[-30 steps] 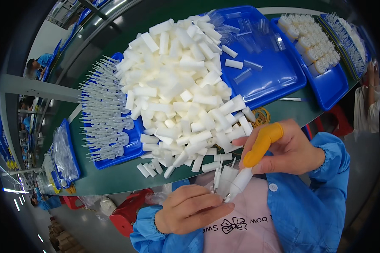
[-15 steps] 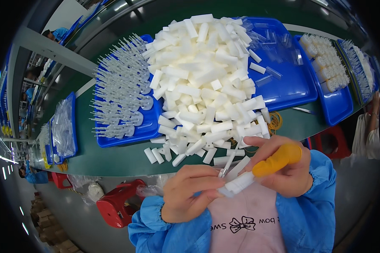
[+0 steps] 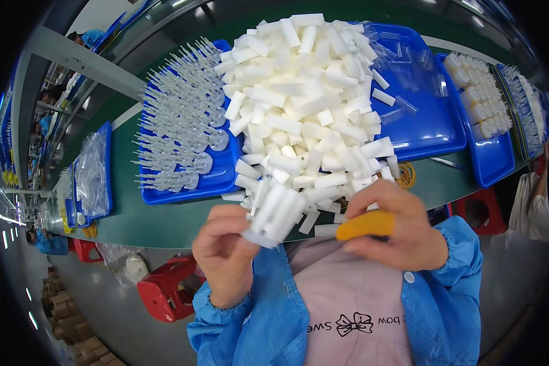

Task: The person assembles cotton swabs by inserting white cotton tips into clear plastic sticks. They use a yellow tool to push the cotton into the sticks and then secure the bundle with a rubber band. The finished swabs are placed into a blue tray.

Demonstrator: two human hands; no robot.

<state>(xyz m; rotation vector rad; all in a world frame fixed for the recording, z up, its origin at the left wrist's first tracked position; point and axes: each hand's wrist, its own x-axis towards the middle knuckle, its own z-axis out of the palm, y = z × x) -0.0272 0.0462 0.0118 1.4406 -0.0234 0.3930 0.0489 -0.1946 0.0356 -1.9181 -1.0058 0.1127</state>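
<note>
My left hand [image 3: 226, 256] grips a clear plastic piece with a round base, with white foam cylinders [image 3: 279, 210] standing on it beside a thin clear stem. The assembly is tilted up in front of the foam pile and partly smeared by motion. My right hand [image 3: 402, 229] is to the right of it, apart from it, with a yellow finger cover [image 3: 367, 225] on one finger. Its fingers point left, spaced apart, and nothing shows between them. A large heap of white foam cylinders [image 3: 305, 100] rises just beyond both hands.
At left, a blue tray [image 3: 216, 188] carries rows of clear stemmed pieces. A blue tray [image 3: 430, 125] at right holds clear tubes. Yellow rubber bands [image 3: 407, 175] lie beside the heap. Farther right, another blue tray [image 3: 494, 161] bears white bundles. Red stools [image 3: 165, 290] stand below the green table [image 3: 155, 229].
My left hand has moved left and turned the assembly upright, toward the heap. My right hand has come off the assembly and now stands apart from it.
</note>
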